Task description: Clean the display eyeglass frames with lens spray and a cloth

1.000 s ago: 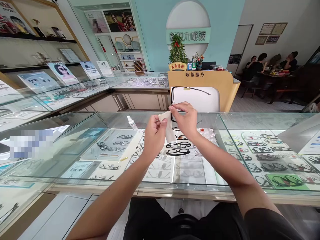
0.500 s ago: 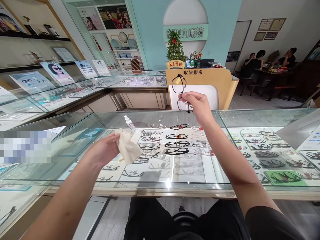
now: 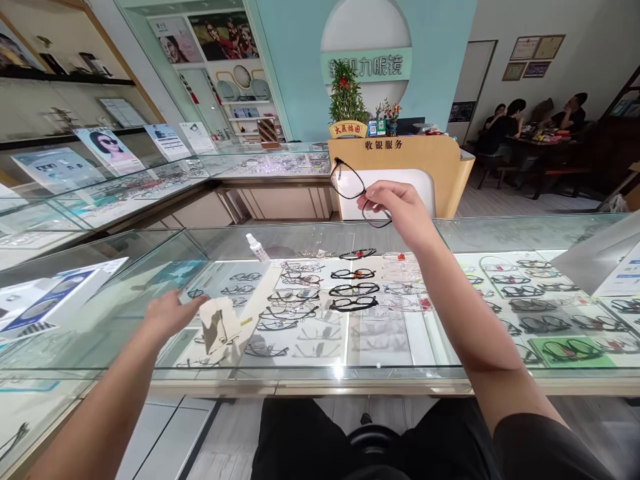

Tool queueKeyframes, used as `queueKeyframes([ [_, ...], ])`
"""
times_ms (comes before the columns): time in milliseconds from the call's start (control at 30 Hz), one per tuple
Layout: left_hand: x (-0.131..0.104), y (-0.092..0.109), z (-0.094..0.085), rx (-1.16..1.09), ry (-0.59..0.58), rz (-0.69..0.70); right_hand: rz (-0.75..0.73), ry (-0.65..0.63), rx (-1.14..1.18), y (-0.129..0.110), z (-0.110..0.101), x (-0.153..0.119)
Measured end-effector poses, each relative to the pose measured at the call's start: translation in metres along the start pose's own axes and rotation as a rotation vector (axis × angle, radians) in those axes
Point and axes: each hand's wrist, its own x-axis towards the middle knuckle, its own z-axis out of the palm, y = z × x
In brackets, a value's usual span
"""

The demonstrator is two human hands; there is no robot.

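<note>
My right hand (image 3: 400,207) grips a pair of black-framed eyeglasses (image 3: 347,179) near the bridge, raised above the far side of the glass counter. One lens stands out to the left; fingers partly cover the other. Over the left part of the counter, my left hand (image 3: 170,315) is empty, its thumb stretched out from the fingers. A cream cleaning cloth (image 3: 213,320) is crumpled just right of that thumb, seemingly on the glass. Further back stands a white spray bottle (image 3: 257,247).
Beneath the glass counter top (image 3: 310,372) lie several rows of eyeglasses (image 3: 354,289). A white and blue display card (image 3: 57,300) stands at the left. Beyond are a wooden cashier desk (image 3: 457,173) and people seated at a table (image 3: 545,138).
My left hand has let go of the cloth and moved left; the cloth is lower and further left. The eyeglasses in my right hand have turned, with the upper lens tipping left.
</note>
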Motion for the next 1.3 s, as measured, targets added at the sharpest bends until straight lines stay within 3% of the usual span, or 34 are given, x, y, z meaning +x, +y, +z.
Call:
queueKeyframes([
  [67,-0.005,0.03,-0.007,0.099,-0.045,-0.083,-0.011,0.003,-0.048,-0.006,-0.003,-0.001],
  [100,-0.009,0.05,-0.01,0.099,-0.003,0.0,-0.014,0.003,-0.073,-0.008,-0.005,-0.002],
  [233,-0.023,0.147,-0.011,-0.022,0.439,0.566,-0.02,0.005,-0.164,-0.013,-0.012,-0.003],
  [333,-0.027,0.211,-0.002,-0.12,0.613,0.915,-0.037,0.007,-0.206,-0.013,-0.018,-0.002],
  [433,-0.033,0.258,0.014,-0.264,0.626,1.182,-0.055,0.008,-0.263,-0.011,-0.024,-0.001],
  [533,-0.041,0.29,0.032,-0.492,0.549,1.191,-0.07,0.003,-0.316,-0.012,-0.03,0.0],
  [700,-0.046,0.309,0.056,-0.65,0.539,1.061,-0.114,-0.007,-0.382,-0.013,-0.033,0.0],
  [1033,-0.034,0.291,0.067,-0.704,0.531,1.026,-0.139,-0.018,-0.532,-0.005,-0.021,0.0],
  [1300,-0.012,0.283,0.061,-0.917,0.551,0.83,-0.41,0.308,-0.769,0.015,-0.008,-0.004],
])
